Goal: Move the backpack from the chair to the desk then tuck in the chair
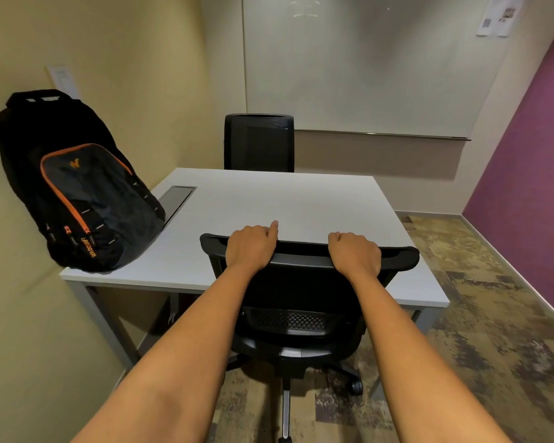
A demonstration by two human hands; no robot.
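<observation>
Black-orange backpack (77,187) already set on desk (301,203), leaned against wall. Tuck-in step in hand: office chair (301,314) backrest top gripped by left hand (250,247) and right hand (355,254). Straight forward push needed next.

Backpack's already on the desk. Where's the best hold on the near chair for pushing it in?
Take the chair by the top rail of its backrest, from behind. That rail is a wide horizontal bar facing the person. The left hand and right hand each have a grip on it, one toward each end, likely giving a straight push.
</observation>
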